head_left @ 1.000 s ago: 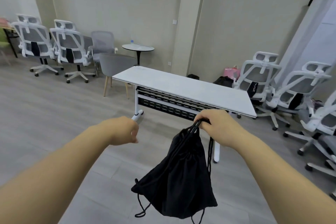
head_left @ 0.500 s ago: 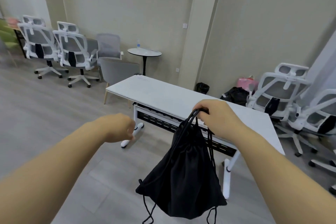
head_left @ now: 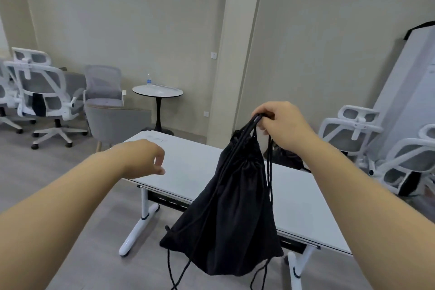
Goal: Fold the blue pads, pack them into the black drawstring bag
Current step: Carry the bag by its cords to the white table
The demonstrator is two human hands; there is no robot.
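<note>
The black drawstring bag (head_left: 230,214) hangs in the air by its cords, over the near edge of the white table (head_left: 188,167). My right hand (head_left: 280,122) is shut on the cords at the bag's cinched top. The bag looks bulged below the neck; its contents are hidden. Loose cord ends dangle under it. My left hand (head_left: 143,158) hovers over the table's left end, holding nothing, fingers loosely curled with thumb and fingertips apart. No blue pads are in view.
White office chairs (head_left: 42,96) and a grey armchair (head_left: 117,122) stand at the left, with a small round table (head_left: 157,90) behind. More white chairs (head_left: 360,134) crowd the right. A black bag (head_left: 289,160) lies beyond the table. A pillar (head_left: 233,54) rises behind.
The table has come closer and now lies under both hands. My right hand has lifted the bag higher over the table. My left hand has loosened its fingers.
</note>
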